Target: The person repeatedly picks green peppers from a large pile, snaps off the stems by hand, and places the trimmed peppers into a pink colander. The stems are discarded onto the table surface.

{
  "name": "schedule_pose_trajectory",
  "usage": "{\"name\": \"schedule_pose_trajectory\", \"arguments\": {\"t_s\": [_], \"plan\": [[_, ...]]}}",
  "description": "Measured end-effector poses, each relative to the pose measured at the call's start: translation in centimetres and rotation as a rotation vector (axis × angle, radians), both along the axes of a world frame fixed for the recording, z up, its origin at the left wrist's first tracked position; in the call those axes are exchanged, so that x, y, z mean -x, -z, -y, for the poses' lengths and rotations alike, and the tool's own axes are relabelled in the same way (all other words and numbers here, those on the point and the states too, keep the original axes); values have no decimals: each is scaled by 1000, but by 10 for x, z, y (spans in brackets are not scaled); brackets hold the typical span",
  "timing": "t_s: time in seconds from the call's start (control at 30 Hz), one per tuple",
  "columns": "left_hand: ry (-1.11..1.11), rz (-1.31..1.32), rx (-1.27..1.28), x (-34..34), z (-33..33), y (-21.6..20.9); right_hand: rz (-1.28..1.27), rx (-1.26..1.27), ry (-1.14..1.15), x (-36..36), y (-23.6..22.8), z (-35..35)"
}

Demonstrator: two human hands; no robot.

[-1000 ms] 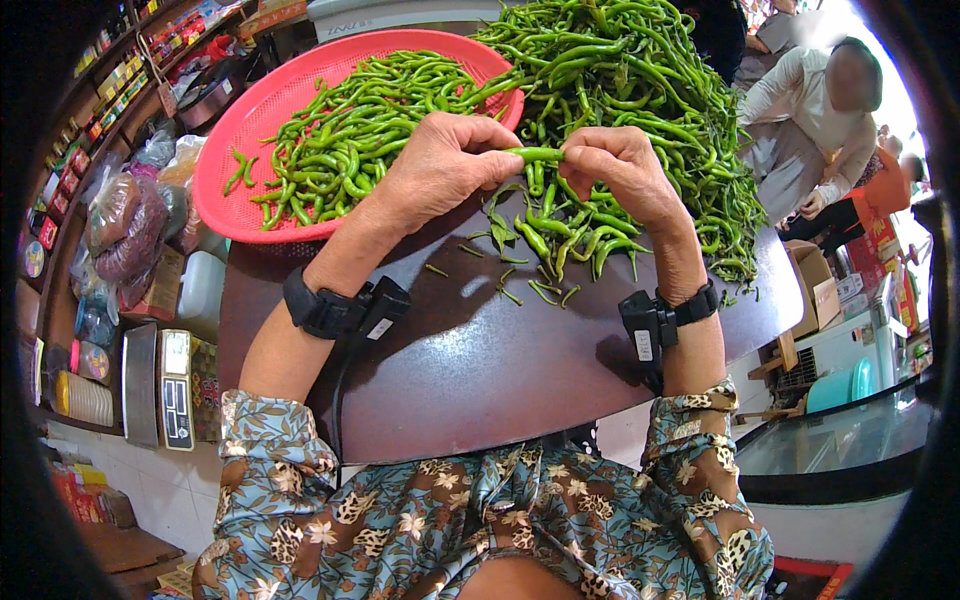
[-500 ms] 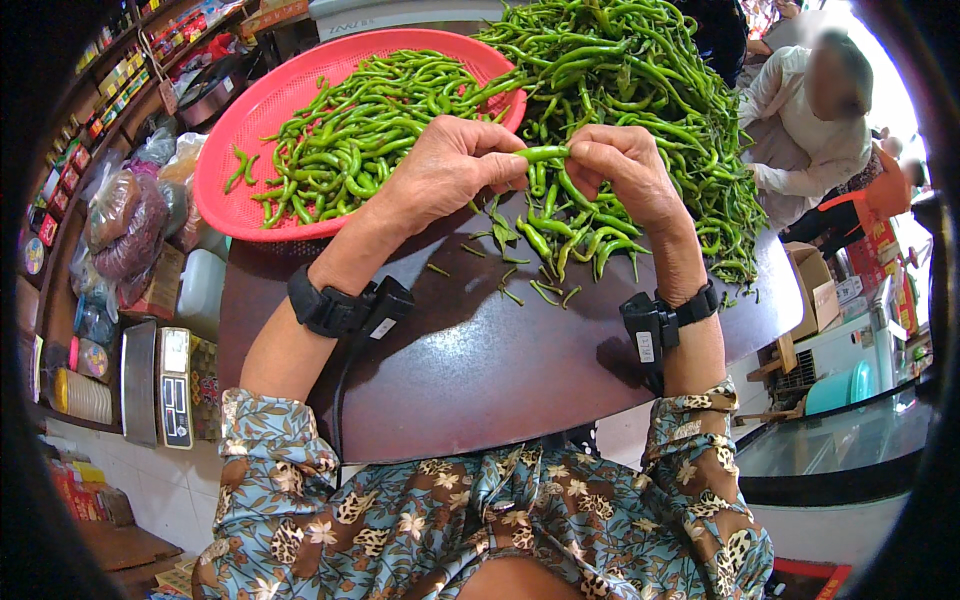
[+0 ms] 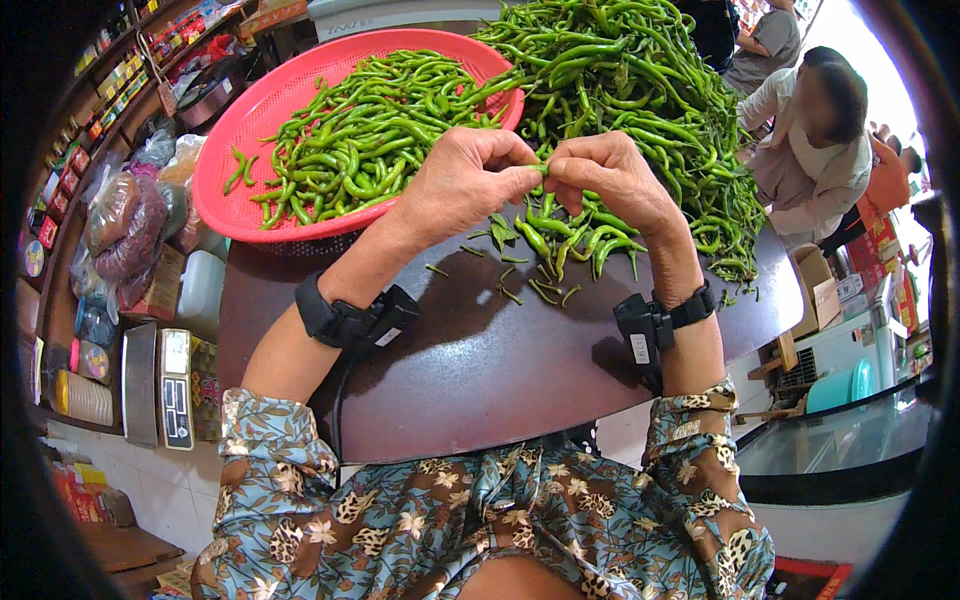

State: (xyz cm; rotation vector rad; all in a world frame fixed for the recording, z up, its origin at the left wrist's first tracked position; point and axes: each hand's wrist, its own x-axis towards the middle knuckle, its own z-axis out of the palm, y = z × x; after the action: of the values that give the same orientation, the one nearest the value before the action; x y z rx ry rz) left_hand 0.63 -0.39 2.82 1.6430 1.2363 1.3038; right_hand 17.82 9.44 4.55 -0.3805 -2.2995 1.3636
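Observation:
Both hands meet in front of the pepper heap, thumbs and fingertips pinched close together. Between them a green chili pepper (image 3: pixel 541 169) shows only in a small part. My left hand (image 3: pixel 468 185) is closed round the pepper's body, which its fingers mostly hide. My right hand (image 3: pixel 612 178) pinches the other end. Left of the hands is a pink mesh basket (image 3: pixel 225 170) with many loose green chilies (image 3: pixel 350 150) in it. Behind and to the right rises a large heap of green chilies (image 3: pixel 640 90). Stem bits (image 3: pixel 511 295) and a leaf (image 3: pixel 502 231) lie on the table below the hands.
The dark table (image 3: pixel 450 370) curves round in front of me. At left stand a scale (image 3: pixel 176 390), a whitish container (image 3: pixel 202 290) and bagged goods (image 3: pixel 130 220). A person in a light shirt (image 3: pixel 815 160) stands at the heap's right side, near a cardboard box (image 3: pixel 815 290).
My hands have drawn closer together, and the pepper that lay visible between them is now mostly covered. The person at right has shifted, and another person shows behind.

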Motion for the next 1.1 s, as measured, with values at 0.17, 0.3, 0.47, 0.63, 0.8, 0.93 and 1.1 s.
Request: {"name": "schedule_pose_trajectory", "arguments": {"t_s": [0.17,0.3,0.47,0.63,0.8,0.93,1.1], "plan": [[-10,16,-55,-1,1,0,-48,13,10,2,0,2],[-24,99,-89,-5,1,3,-107,51,14,2,-1,5],[-59,137,-137,-8,1,5,-162,115,4,4,-2,7],[-63,220,-155,-11,1,6,-207,190,2,6,1,7],[-76,279,-127,-12,0,6,-245,252,-19,8,5,4],[-49,296,-127,-10,-1,7,-257,272,-8,9,6,4],[-7,363,-98,-8,-2,8,-297,342,-24,11,8,4]]}}
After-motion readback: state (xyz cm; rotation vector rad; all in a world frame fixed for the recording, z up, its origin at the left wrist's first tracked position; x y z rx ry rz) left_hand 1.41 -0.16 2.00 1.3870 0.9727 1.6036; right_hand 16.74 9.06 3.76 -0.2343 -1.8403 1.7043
